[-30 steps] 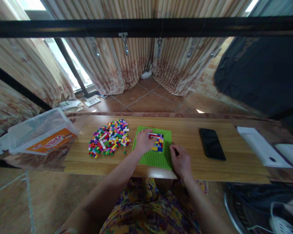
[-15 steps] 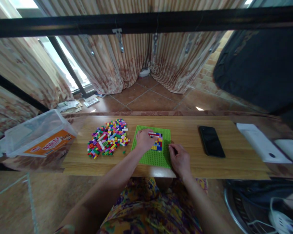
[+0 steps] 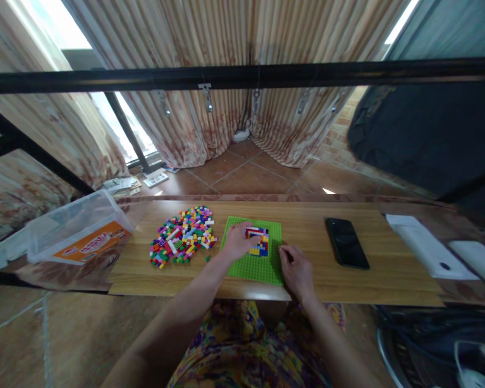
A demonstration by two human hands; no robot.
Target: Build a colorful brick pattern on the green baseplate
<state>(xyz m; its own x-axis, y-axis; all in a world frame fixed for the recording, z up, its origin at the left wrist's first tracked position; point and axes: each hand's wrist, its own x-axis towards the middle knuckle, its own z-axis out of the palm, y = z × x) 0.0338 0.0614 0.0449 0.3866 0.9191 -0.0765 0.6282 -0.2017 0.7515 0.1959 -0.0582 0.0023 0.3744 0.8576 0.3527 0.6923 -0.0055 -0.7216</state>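
A green studded baseplate [image 3: 253, 273] lies on the wooden table in front of me. Toy building bricks [image 3: 262, 247] in red, white, blue, yellow and other colours form a block pattern on its upper middle. My left hand [image 3: 238, 241] reaches over the left part of this pattern. Its thumb and index finger are apart, with bricks visible between them and no loose brick seen in the grasp. My right hand [image 3: 297, 268] rests at the plate's right edge, fingers curled and thumb and fingertips against that edge. Left of the plate spreads a heap of loose bricks [image 3: 181, 237].
A clear plastic box [image 3: 81, 226] with an orange label stands at the table's left end. To the right lie a black phone [image 3: 347, 242] and a white box [image 3: 430, 245]. A dark metal bar [image 3: 242, 77] crosses beyond the table, before the curtains [image 3: 210, 124].
The view has tilted up slightly, so everything sits lower in the picture. My left thumb and fingers have spread apart over the bricks. My right hand stays at the plate's edge.
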